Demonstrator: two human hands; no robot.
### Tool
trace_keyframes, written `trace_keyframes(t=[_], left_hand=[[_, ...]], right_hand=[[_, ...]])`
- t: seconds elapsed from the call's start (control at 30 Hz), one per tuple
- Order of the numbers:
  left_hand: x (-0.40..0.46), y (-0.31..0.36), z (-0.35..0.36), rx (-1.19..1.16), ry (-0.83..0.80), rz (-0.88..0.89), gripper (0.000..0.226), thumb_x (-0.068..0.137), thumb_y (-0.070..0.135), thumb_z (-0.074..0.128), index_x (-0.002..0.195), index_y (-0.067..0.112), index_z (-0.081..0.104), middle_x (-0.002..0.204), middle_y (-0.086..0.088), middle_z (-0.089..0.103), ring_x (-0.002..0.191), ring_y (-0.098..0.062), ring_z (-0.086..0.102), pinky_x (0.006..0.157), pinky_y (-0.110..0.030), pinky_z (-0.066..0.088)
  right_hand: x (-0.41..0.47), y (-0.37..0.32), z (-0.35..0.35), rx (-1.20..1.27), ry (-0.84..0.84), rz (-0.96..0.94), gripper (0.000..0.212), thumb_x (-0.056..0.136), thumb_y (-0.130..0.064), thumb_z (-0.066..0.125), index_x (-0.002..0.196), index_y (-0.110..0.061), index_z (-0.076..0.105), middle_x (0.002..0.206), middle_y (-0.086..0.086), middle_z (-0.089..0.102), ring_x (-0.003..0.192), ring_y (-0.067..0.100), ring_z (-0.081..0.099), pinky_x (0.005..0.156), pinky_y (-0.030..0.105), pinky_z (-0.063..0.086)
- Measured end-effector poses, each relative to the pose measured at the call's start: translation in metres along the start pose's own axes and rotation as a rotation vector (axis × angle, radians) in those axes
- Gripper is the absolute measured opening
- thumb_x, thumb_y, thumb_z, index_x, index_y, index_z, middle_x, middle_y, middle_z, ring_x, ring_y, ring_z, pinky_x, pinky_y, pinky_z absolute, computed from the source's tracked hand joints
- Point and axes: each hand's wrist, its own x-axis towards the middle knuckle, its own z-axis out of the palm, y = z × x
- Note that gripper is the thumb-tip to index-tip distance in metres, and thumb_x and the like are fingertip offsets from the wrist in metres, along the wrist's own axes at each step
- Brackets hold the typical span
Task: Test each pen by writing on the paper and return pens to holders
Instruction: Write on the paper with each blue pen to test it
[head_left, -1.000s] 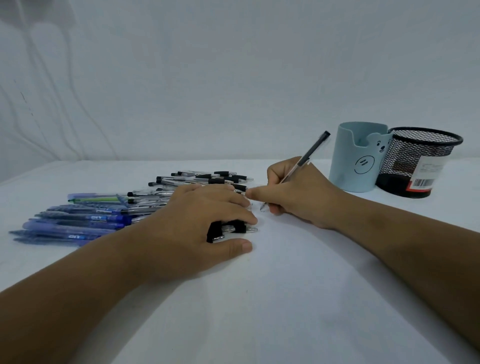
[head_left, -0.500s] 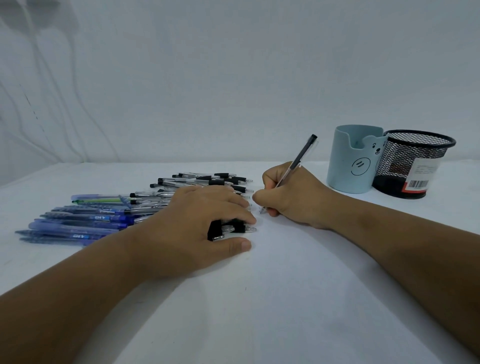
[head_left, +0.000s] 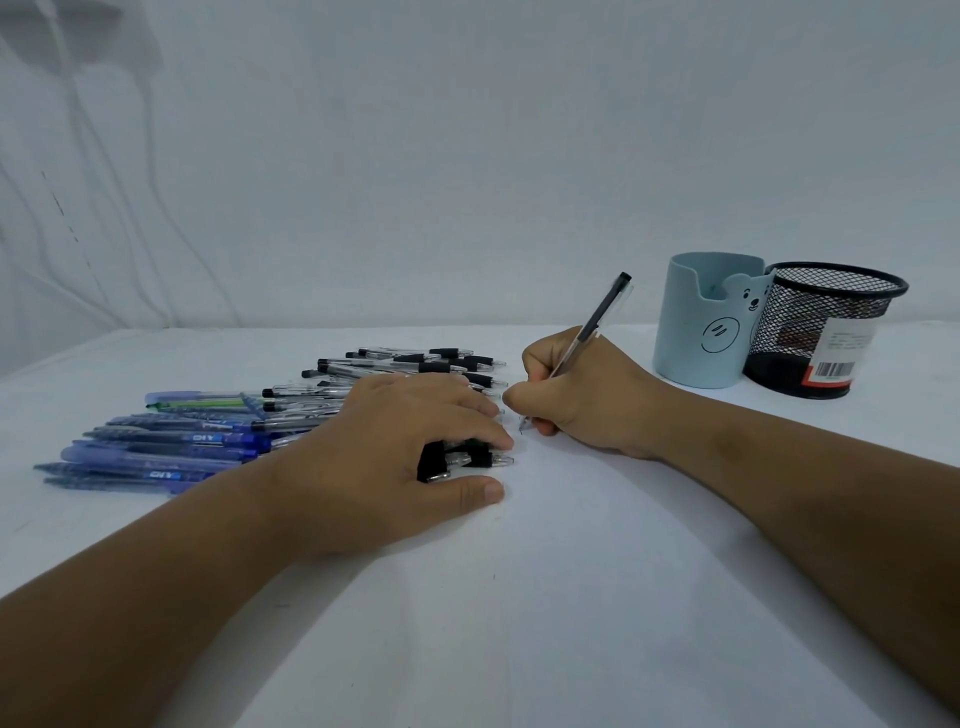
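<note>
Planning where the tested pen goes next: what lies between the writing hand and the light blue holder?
Nothing: in the head view, only bare white surface separates the right hand from the light blue holder.

White table (head_left: 571, 623) spreads before me, covered in plain white sheet, faintly creased toward its left edge. Behind table, white fabric backdrop (head_left: 467, 156) fills whole view. Above table's left end I see long folds and wrinkles running down cloth, grey shadow patch in top corner. Light soft, even, bluish; dim shadows lie on table.
</note>
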Motion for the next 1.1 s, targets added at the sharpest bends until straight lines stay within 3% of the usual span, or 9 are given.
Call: trace_keyframes(t=[0.3,0.53,0.77,0.9,1.1], left_hand=[[-0.0005,0.0001,0.0001,0.004,-0.008,-0.011,0.042,0.087,0.067,0.055,0.122,0.045,0.063,0.130,0.026,0.059,0.129,0.003,0.048,0.108,-0.050,0.040],[-0.0004,0.0018,-0.0001,-0.003,-0.004,-0.012,0.041,0.087,0.066,0.056,0.120,0.044,0.067,0.128,0.025,0.060,0.127,0.004,0.049,0.107,-0.048,0.041],[-0.0012,0.0032,-0.0007,-0.014,0.008,-0.015,0.041,0.086,0.066,0.057,0.119,0.043,0.068,0.128,0.026,0.060,0.127,0.007,0.048,0.109,-0.047,0.041],[-0.0014,0.0035,-0.0015,-0.024,0.004,-0.017,0.042,0.086,0.066,0.057,0.119,0.043,0.067,0.127,0.026,0.060,0.126,0.006,0.049,0.109,-0.046,0.040],[-0.0012,0.0048,-0.0016,-0.020,0.018,-0.004,0.042,0.085,0.064,0.057,0.117,0.040,0.071,0.126,0.023,0.063,0.124,0.007,0.050,0.108,-0.037,0.043]], right_hand=[[0.0004,0.0022,-0.0007,0.043,0.014,-0.002,0.038,0.077,-0.007,0.063,0.052,-0.018,0.037,0.051,0.010,0.052,0.050,0.017,0.044,0.058,0.031,0.033],[0.0011,0.0029,-0.0010,-0.017,0.015,-0.037,0.037,0.077,-0.008,0.063,0.053,-0.018,0.036,0.049,0.004,0.047,0.050,0.014,0.051,0.054,0.025,0.037],[0.0024,0.0042,-0.0019,-0.023,0.022,-0.064,0.036,0.078,-0.007,0.063,0.055,-0.016,0.036,0.054,0.008,0.043,0.048,0.013,0.051,0.052,0.023,0.037],[0.0030,0.0051,-0.0027,-0.037,-0.006,-0.057,0.036,0.078,-0.008,0.063,0.055,-0.016,0.037,0.053,0.008,0.048,0.051,0.015,0.051,0.051,0.023,0.038],[0.0021,0.0048,-0.0030,-0.032,-0.002,-0.049,0.039,0.078,-0.007,0.062,0.053,-0.017,0.034,0.052,0.008,0.046,0.046,0.012,0.048,0.049,0.022,0.034]])
